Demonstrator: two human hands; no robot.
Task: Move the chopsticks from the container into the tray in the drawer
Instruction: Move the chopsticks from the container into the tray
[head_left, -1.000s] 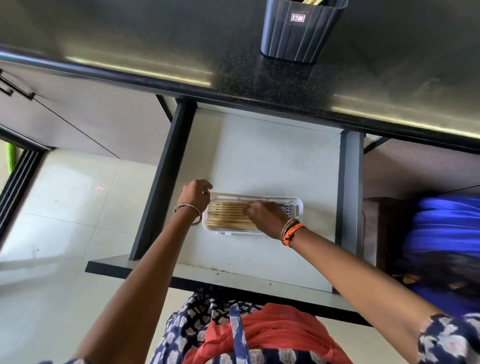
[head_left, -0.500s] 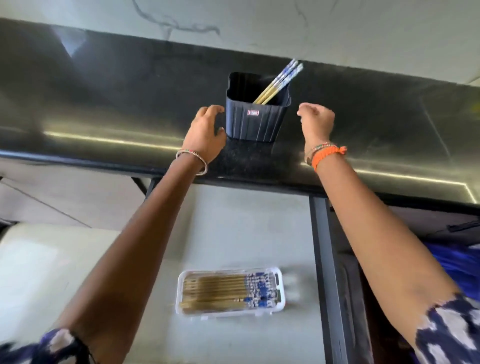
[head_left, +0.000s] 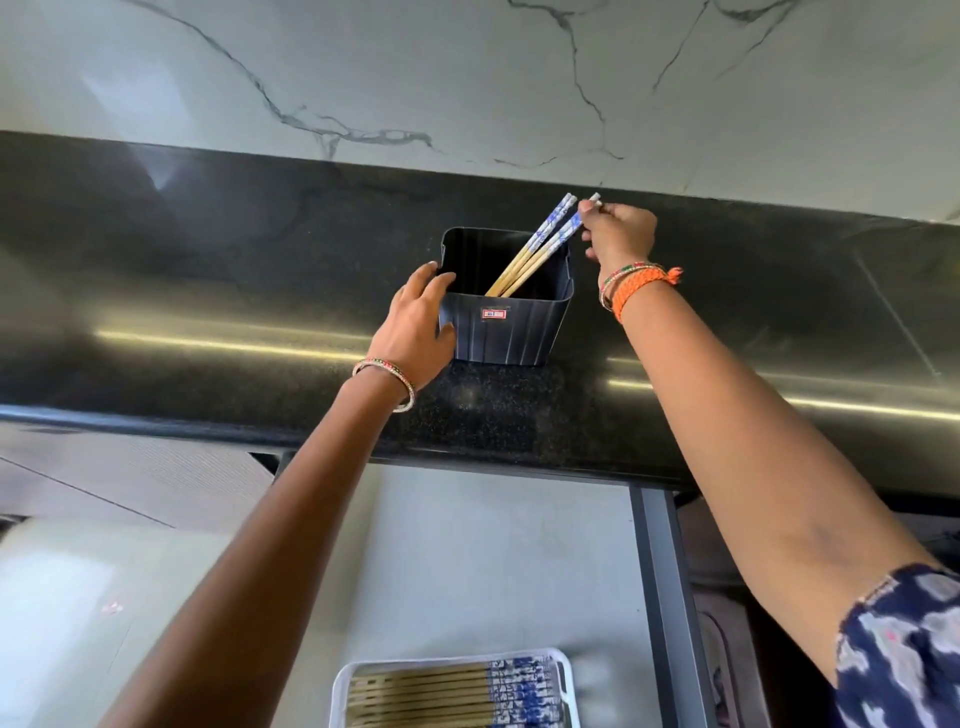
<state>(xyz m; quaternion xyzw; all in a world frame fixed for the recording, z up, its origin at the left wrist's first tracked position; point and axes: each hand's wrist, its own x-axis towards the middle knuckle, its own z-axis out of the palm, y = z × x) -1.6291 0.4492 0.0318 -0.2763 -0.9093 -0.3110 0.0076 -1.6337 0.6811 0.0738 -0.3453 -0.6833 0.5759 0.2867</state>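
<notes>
A dark ribbed container (head_left: 506, 325) stands on the black countertop (head_left: 208, 291). A few chopsticks (head_left: 535, 254) with wooden shafts and blue-and-white tops lean out of it to the upper right. My left hand (head_left: 418, 325) grips the container's left wall. My right hand (head_left: 618, 236) pinches the top end of one chopstick beside the container's right rim. Below, in the open drawer (head_left: 493, 561), a white tray (head_left: 563, 670) holds several chopsticks (head_left: 441, 696) laid side by side, their blue tops to the right.
A white marble wall (head_left: 467, 78) rises behind the countertop. The drawer's dark metal side rail (head_left: 662, 597) runs down on the right. Pale floor tiles (head_left: 67, 597) lie at the lower left. A cabinet front (head_left: 130, 473) sits left of the drawer.
Both hands left the tray in the drawer and rose to the container. The left hand has taken hold of its side, and the right hand has closed on a chopstick's top.
</notes>
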